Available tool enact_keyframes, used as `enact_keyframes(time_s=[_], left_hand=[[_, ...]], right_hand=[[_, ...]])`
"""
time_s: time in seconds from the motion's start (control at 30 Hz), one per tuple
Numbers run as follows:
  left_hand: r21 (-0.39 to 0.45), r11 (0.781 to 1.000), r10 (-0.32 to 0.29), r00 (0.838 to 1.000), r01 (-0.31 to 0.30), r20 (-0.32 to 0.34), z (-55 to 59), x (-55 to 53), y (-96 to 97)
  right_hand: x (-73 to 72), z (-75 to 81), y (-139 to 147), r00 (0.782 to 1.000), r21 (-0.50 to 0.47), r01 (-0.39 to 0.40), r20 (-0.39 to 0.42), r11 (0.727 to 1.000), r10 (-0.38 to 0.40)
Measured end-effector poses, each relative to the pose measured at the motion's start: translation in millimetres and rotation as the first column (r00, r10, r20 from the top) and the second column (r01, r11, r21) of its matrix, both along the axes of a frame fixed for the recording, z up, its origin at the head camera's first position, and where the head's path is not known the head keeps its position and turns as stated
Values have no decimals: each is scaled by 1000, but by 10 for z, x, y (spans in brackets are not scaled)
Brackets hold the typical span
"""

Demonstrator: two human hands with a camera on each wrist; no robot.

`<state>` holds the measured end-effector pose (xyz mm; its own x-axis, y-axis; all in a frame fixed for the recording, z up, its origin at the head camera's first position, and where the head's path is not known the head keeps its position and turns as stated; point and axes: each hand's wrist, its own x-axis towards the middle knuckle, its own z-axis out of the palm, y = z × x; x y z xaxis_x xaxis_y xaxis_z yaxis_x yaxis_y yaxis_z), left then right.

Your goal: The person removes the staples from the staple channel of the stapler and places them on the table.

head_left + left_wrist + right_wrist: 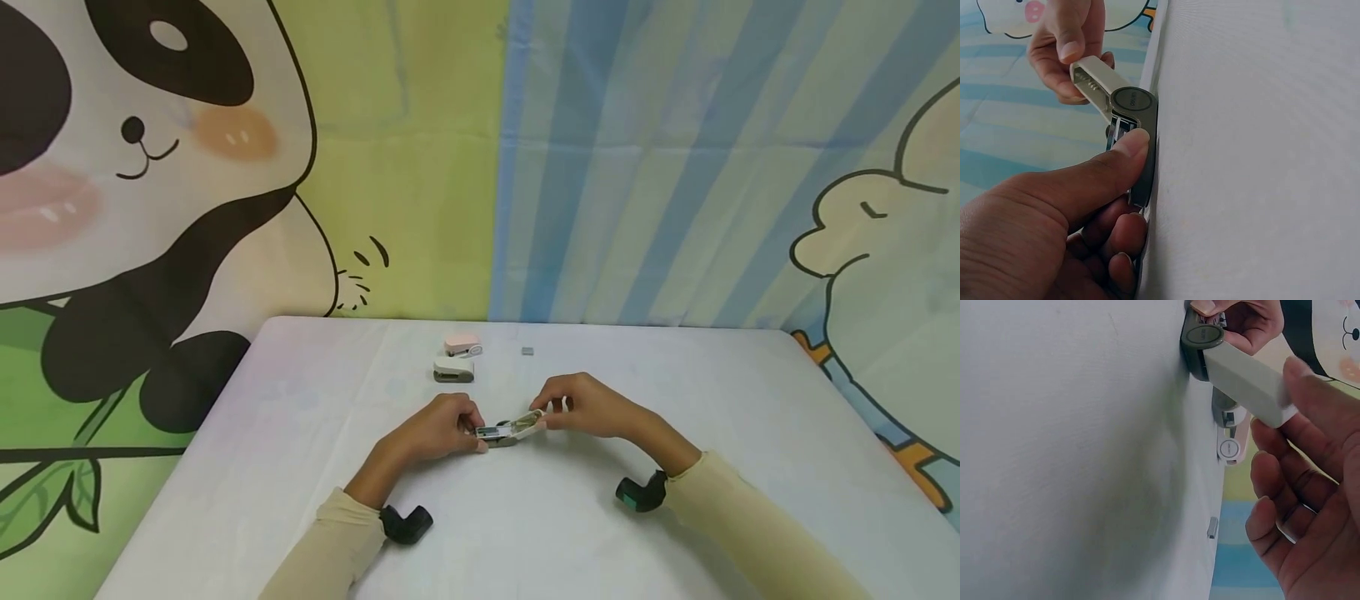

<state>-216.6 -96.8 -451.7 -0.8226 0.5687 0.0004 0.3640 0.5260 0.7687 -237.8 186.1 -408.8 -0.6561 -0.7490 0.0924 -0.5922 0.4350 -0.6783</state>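
A small stapler (501,433) with a grey base and a whitish cover lies opened out on the table. My left hand (438,429) pinches its base (1145,162), the thumb on the side next to the metal staple channel (1121,130). At the other end, my right hand (592,407) holds the tip of the swung-back cover (1247,381) between thumb and fingers. The cover slants up from the round hinge (1132,99), its hollow inside showing in the left wrist view. The other fingers of the right hand are loosely bent below the cover.
Beyond the hands stand a white stapler (453,370) and, behind it, a pink stapler (462,345). To their right lies a small grey block of staples (527,351). A white cloth covers the table (300,500), and a printed curtain (600,167) hangs behind its far edge.
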Motion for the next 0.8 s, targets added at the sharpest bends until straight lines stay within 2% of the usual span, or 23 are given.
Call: enact_keyframes(time_s=[0.27,0.5,0.8], left_hand=[[-18,1000,-3,1000,3,-20,-11,14,14],[-8,1000,-22,999,22,-42,6,11,101],[-59,996,-68,991,61,-118,-13,-128,364]], right_hand=[[92,-22,44,1000,2,19,-22,1000,-19],[160,8,73,995,38,51,-88,998,-47],[142,30,304,987,101,132,-102,986,-122]])
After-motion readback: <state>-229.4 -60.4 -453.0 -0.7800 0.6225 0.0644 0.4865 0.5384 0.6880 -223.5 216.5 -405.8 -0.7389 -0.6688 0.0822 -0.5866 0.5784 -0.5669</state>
